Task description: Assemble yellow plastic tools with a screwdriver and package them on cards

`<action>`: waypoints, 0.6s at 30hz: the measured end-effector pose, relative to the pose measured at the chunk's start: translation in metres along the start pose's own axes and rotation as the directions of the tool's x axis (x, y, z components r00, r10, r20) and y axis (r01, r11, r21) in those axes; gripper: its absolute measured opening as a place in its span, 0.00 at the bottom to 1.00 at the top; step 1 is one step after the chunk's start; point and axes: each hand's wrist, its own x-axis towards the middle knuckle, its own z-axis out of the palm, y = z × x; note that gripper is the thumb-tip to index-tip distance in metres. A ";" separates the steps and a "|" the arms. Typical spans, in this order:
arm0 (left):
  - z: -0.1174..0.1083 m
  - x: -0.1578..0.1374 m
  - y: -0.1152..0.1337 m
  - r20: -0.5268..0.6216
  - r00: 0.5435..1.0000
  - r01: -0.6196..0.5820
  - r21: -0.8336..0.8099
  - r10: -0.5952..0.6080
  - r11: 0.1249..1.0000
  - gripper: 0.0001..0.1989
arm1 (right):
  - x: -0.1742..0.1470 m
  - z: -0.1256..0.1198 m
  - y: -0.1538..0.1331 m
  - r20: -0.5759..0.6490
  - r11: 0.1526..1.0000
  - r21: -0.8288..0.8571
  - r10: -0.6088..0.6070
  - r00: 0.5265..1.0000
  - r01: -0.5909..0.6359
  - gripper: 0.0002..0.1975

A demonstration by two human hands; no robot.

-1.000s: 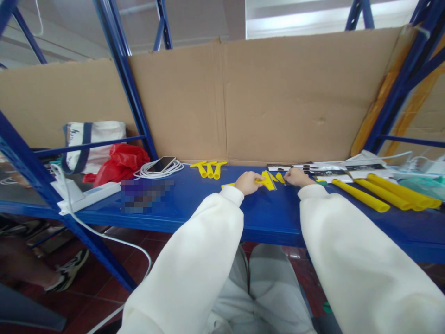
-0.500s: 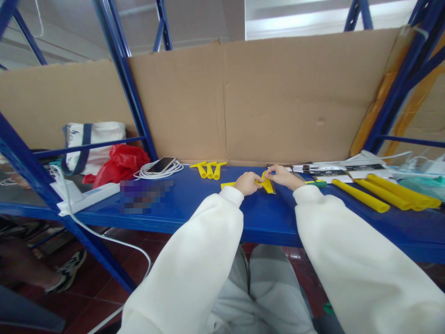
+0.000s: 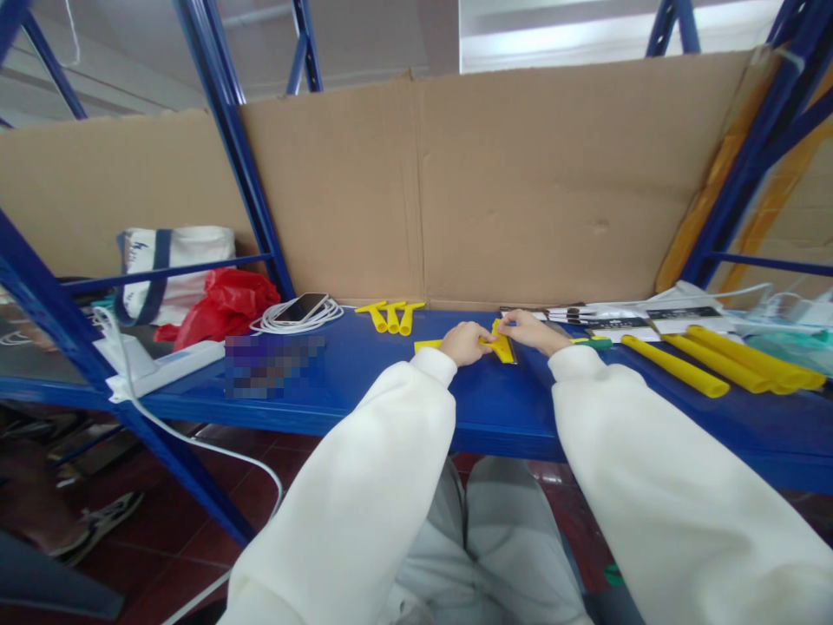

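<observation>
A yellow scraper [image 3: 501, 349] with a wide head and a thin dark edge is held low over the blue shelf. My left hand [image 3: 466, 344] is closed around its narrow part, and a yellow handle end [image 3: 427, 345] sticks out to the left of that hand. At the far corner of the head, my right hand [image 3: 526, 330] pinches with thumb and finger; any small part between those fingertips is hidden. Several loose yellow tubes [image 3: 677, 366] lie to the right. Beside my right wrist is a green-handled tool [image 3: 593, 344].
Yellow T-shaped pieces [image 3: 393, 319] stand by the cardboard wall [image 3: 553, 182]. Black-and-white packets [image 3: 686, 318] lie at the back right. A phone [image 3: 304, 307] rests on a coiled white cable, near a red bag [image 3: 227, 304] and a white power strip [image 3: 173, 369]. Blue posts [image 3: 238, 156] frame the shelf [image 3: 383, 382].
Both hands keep their hold on the scraper, with only a tiny shift of head and fingers. At lower left, another person's foot has moved left and down.
</observation>
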 end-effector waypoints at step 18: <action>-0.002 0.001 0.000 -0.088 0.996 -0.024 -0.002 0.024 1.000 0.15 | 0.002 0.006 0.005 -0.099 0.928 0.355 0.159 0.982 -0.115 0.11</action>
